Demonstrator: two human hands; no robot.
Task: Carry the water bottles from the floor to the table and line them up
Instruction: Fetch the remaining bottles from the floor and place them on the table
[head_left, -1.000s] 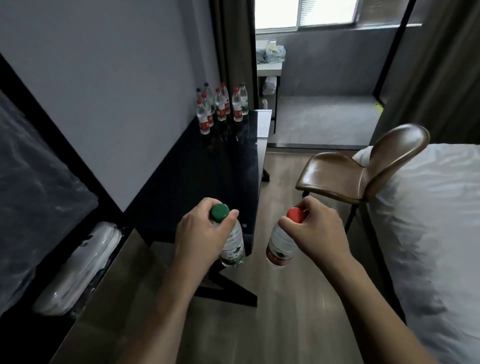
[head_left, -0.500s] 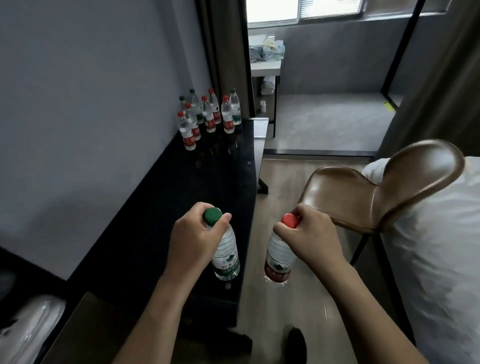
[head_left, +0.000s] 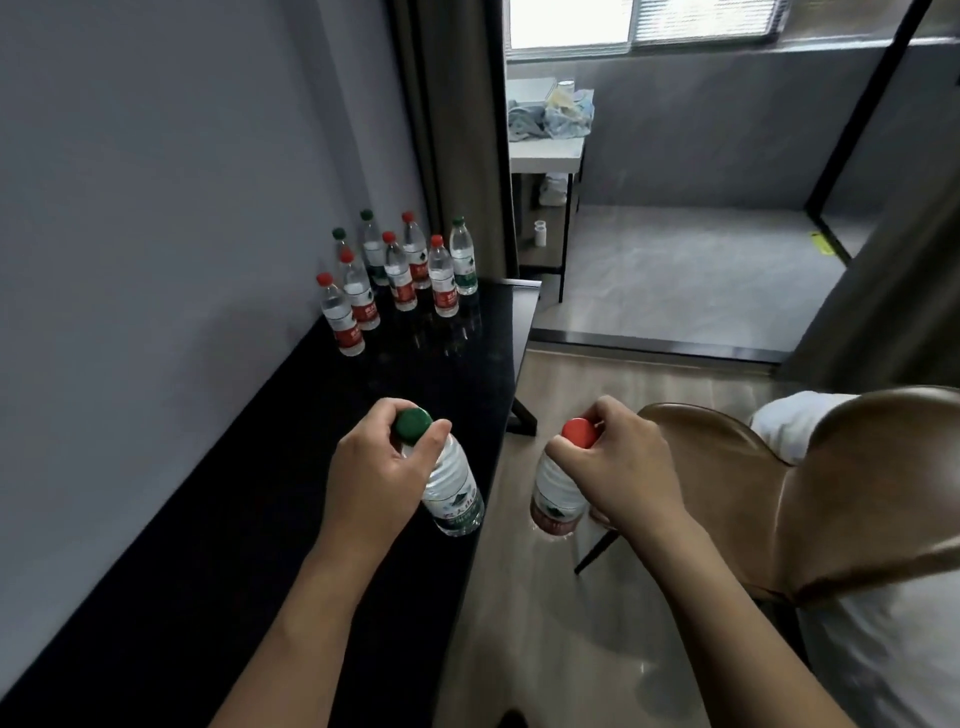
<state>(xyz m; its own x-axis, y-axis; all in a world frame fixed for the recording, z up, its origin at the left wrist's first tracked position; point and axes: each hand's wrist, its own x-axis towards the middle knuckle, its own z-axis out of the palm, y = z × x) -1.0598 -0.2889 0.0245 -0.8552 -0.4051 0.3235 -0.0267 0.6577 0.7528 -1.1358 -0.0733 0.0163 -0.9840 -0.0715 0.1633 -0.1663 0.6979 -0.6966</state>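
In the head view, the printing on every label is too blurred to read. The brown chair (head_left: 779, 499) and the white bed (head_left: 893, 639) are cut off at the right edge.

The left hand (head_left: 374, 478) grips the green-capped bottle (head_left: 452, 493) by its neck; the bottle hangs below the fingers, over the black table (head_left: 260, 519). The right hand (head_left: 618, 478) pinches the red-capped bottle (head_left: 558, 499) at the cap; this bottle hangs over the wooden floor (head_left: 597, 384), just beside the table edge. Eight bottles (head_left: 400, 275) stand upright at the far end of the table, near the wall.
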